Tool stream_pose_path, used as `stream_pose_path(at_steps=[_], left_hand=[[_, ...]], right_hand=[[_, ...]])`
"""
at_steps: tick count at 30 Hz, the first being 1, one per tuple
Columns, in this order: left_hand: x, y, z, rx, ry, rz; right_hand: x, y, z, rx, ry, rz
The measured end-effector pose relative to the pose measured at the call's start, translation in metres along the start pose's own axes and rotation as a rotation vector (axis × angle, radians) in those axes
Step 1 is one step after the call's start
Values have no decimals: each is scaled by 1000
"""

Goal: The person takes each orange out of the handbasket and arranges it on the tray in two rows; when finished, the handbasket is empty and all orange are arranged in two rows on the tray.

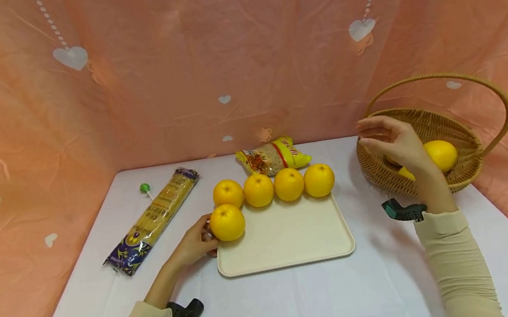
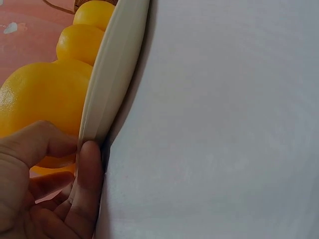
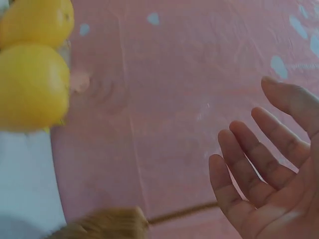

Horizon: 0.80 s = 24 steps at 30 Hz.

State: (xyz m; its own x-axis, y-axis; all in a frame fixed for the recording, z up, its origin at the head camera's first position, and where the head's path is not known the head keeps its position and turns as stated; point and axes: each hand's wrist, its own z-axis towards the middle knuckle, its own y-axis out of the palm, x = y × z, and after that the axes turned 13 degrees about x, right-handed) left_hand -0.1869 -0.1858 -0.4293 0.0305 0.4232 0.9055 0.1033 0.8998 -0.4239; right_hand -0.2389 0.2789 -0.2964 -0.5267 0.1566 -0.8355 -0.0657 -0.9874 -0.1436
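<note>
My left hand (image 1: pixel 196 241) is at the left edge of a cream tray (image 1: pixel 287 239), its fingers pinching the rim in the left wrist view. Right beside those fingers, an orange (image 1: pixel 227 223) sits at the tray's left side. Behind it, several more oranges (image 1: pixel 258 190) stand in a row along the tray's far edge. Over the left part of a wicker basket (image 1: pixel 463 175) hovers my right hand (image 1: pixel 397 143), fingers extended and holding nothing in the right wrist view. Yellow fruit (image 1: pixel 442 155) lies in the basket, partly hidden by that hand.
A yellow snack bag (image 1: pixel 273 157) lies behind the orange row. To the left are a long pack of noodles (image 1: pixel 154 218) and a green lollipop (image 1: pixel 144 188). The basket's tall handle (image 1: pixel 506 106) arches up at the right. A pink curtain (image 1: pixel 224 67) hangs behind the white table.
</note>
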Motion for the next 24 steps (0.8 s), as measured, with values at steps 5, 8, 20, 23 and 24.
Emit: stream_pose_path(at_steps=[5, 8, 20, 23, 24], left_hand=[[-1, 0, 1, -2, 3, -2], [-2, 1, 2, -2, -4, -1], [1, 0, -1, -6, -8, 1], [2, 0, -1, -4, -14, -1], [2, 0, -2, -6, -14, -3]], right_hand=[[-8, -22, 8, 22, 35, -26], [-12, -34, 12, 26, 68, -101], [-1, -77, 32, 73, 145, -385], [3, -83, 32, 92, 185, -388], [5, -84, 32, 98, 202, -363]])
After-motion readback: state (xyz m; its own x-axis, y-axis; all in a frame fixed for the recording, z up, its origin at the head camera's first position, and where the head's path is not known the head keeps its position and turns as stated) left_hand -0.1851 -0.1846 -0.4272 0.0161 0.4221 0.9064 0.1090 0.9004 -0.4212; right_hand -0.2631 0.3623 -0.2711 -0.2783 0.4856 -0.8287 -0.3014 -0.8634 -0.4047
